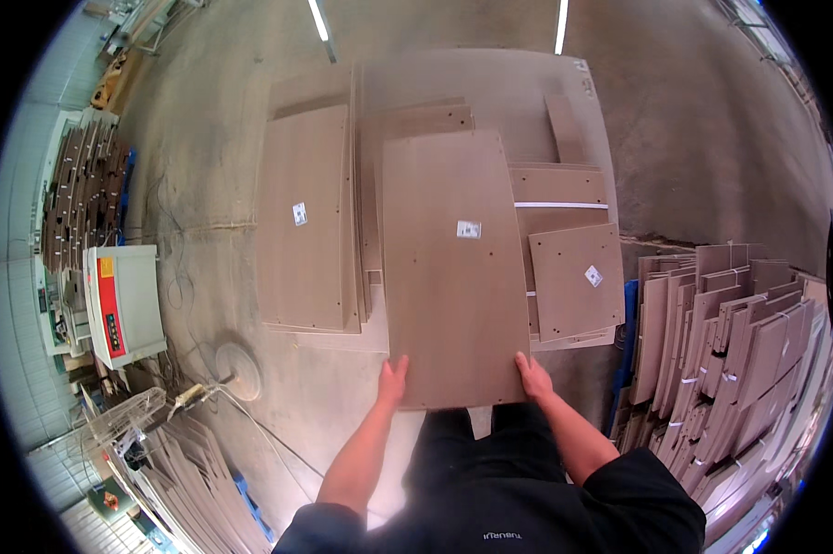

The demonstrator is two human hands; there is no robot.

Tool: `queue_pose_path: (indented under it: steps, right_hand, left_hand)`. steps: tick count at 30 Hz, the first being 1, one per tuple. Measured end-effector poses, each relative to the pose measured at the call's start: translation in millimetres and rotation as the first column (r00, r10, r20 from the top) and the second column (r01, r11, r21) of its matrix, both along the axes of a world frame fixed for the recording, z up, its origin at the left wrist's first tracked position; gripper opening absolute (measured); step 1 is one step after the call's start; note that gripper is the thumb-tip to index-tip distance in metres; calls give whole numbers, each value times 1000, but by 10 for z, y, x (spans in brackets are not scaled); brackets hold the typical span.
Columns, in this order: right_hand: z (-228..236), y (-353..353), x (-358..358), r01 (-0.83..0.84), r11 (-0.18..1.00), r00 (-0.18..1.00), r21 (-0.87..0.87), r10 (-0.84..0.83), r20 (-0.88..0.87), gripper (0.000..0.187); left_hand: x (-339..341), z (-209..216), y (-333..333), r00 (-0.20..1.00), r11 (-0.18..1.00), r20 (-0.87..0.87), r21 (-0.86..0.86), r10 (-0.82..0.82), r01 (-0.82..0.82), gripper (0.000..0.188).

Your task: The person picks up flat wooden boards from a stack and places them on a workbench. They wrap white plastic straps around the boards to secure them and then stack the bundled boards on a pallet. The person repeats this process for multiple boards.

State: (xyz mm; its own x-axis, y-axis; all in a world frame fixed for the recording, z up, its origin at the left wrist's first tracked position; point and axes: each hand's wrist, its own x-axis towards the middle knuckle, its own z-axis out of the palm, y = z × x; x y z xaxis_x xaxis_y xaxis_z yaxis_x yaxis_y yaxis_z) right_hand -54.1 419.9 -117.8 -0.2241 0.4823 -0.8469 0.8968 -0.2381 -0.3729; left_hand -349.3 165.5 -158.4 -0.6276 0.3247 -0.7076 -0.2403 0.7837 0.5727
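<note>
A long brown panel (449, 314) with a white label lies lengthwise in front of me, its near edge at my waist. My left hand (393, 380) grips its left edge near the close corner. On the opposite edge, my right hand (533, 379) grips at about the same height. Both thumbs show at the edges, while the other fingers are mostly hidden under the board. Beyond it, a stack of similar labelled panels (305, 249) lies to the left. A smaller labelled panel (575, 282) rests on the right, nearer than a white-strapped bundle (564, 192).
A large pale sheet (518, 74) lies under the panels. Strapped panel stacks (739, 342) stand at right, beside a blue pallet edge (625, 342). At left are a white-and-red machine (139, 300), a round fan (239, 371), floor cables and another panel stack (190, 480).
</note>
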Motion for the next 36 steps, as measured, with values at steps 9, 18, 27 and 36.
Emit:
queue_pose_path:
  steps: [9, 18, 27, 36]
  right_hand:
    - [985, -683, 258, 337, 937, 827, -95, -343, -445, 70]
    - [2183, -1297, -207, 105, 923, 992, 370, -73, -98, 76]
    - [2976, -2688, 291, 361, 852, 905, 379, -418, 77, 76]
    - [3106, -4807, 1074, 809, 434, 490, 398, -870, -48, 80]
  left_hand:
    - [31, 689, -548, 964, 995, 253, 39, 81, -94, 82]
    - [-1028, 1092, -96, 437, 954, 899, 100, 35, -282, 73]
    - [-83, 1901, 180, 720, 971, 652, 153, -239, 184, 81]
    - [1034, 1058, 406, 473, 645, 479, 301, -739, 703, 77]
